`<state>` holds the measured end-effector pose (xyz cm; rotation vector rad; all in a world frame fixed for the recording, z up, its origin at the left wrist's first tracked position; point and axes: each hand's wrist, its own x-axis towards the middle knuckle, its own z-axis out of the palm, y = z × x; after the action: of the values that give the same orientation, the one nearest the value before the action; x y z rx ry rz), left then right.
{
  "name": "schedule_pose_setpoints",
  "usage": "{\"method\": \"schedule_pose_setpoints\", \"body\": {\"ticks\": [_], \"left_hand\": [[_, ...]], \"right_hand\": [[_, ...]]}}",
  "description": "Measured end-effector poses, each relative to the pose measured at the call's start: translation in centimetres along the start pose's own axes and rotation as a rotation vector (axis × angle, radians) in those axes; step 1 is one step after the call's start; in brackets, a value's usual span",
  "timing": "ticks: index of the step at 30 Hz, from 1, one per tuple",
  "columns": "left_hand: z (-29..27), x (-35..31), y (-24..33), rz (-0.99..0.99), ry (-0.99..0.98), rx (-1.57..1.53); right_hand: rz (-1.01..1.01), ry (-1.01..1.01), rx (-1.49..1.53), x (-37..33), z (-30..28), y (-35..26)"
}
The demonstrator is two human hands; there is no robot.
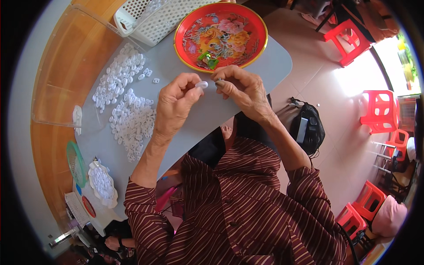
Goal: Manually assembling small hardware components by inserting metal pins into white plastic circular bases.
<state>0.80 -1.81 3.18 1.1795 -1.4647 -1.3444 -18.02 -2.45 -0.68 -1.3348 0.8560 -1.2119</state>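
My left hand (pixel 176 99) pinches a small white plastic oval piece (pixel 202 84) between thumb and fingers. Close beside it, my right hand (pixel 240 88) pinches a tiny dark metal part (pixel 219 81) at its fingertips, nearly touching the white piece. Both hands hover over a grey board (pixel 265 62) laid across my lap. Left of my hands lie two heaps holding several white plastic pieces (pixel 128 101). Beyond my hands stands a round red tray with a flower pattern (pixel 221 35), holding a few small green pieces (pixel 207 59).
A white perforated basket (pixel 150 17) stands at the board's far left, and a clear plastic box (pixel 70 66) to the left. A white dish of pieces (pixel 102 183) and a green strainer (pixel 76 163) lie lower left. A black bag (pixel 308 128) and red stools (pixel 380 110) stand on the floor.
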Motion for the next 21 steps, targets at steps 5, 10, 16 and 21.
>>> {"method": "schedule_pose_setpoints", "body": {"ticks": [5,10,16,21], "left_hand": [[1.2,0.3,-0.3,0.156,0.030,0.263],[2.4,0.7,-0.1,0.432,0.122,0.549],[2.3,0.0,0.2,0.149,0.114,0.317],[1.5,0.0,-0.1,-0.144,-0.096,-0.015]], "right_hand": [[0.043,0.005,0.183,0.2,-0.1,-0.1],[0.034,-0.014,0.327,0.4,-0.5,0.3],[0.014,-0.044,0.309,0.2,-0.8,0.7],[-0.050,-0.038,0.268,0.1,-0.2,0.4]]}}
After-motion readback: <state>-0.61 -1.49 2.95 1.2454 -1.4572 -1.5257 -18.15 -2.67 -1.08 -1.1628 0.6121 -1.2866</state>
